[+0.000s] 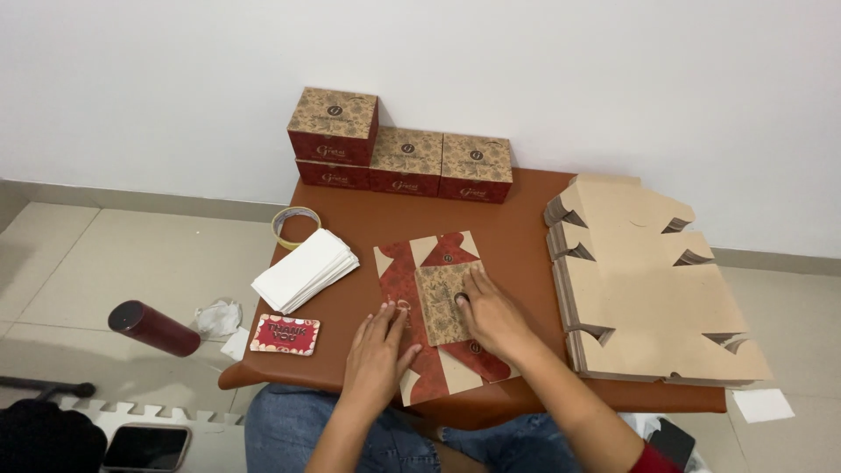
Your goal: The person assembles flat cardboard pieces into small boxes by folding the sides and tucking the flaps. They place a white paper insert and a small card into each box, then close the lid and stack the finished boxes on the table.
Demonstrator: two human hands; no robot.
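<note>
A flat, unfolded box blank [419,271], red and tan with a printed pattern, lies on the brown table [517,228] in front of me. My left hand [378,349] presses flat on its lower left part, fingers spread. My right hand [491,315] rests palm down on the tan middle panel of the blank. Neither hand grips anything.
A tall stack of plain brown box blanks [648,289] fills the table's right side. Several folded red and tan boxes [403,153] stand at the back. A pile of white papers [305,270], a tape roll [293,223] and a red card [285,335] lie left. A dark red bottle [153,328] and a phone [146,447] lie on the floor.
</note>
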